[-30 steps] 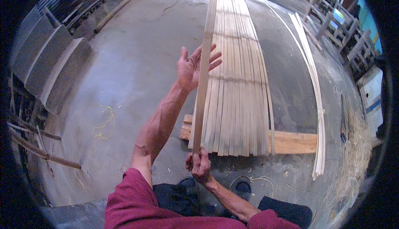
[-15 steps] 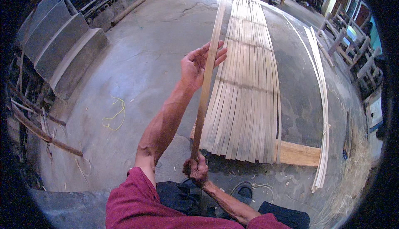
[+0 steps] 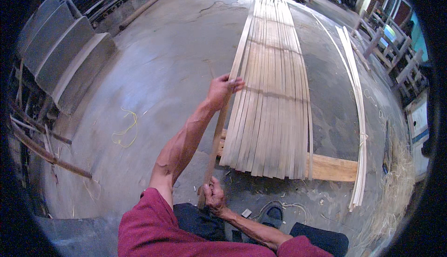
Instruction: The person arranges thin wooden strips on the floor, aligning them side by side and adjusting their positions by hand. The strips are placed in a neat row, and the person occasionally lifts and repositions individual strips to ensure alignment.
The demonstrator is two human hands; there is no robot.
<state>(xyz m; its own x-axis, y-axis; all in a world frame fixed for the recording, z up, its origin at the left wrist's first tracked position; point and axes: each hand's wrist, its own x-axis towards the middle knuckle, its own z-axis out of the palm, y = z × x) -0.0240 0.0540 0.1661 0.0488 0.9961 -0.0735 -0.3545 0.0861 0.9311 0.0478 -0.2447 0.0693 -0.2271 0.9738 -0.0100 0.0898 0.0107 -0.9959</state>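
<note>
One long flat bamboo-like strip [image 3: 216,147] runs from my lap away along the left edge of a row of similar pale strips [image 3: 267,117]. My left hand [image 3: 222,90] is closed round it about midway, fingers over its right side. Close to my body, my right hand [image 3: 215,197] grips the near end between thumb and fingers. Laid side by side, the row of strips rests with its near ends across a wooden plank [image 3: 333,167]. Dark bands cross the row.
A tied bundle of thin pale strips [image 3: 360,131] lies to the right, with fibre shavings [image 3: 396,201] beside it. Stepped grey slabs [image 3: 77,66] stand at the left, near a wooden pole [image 3: 51,157]. A yellow string [image 3: 134,129] lies on the concrete floor.
The held strip has come down from above the row to its left edge. My left hand has moved nearer and closed round it, having been open behind it. My right hand shifted slightly left.
</note>
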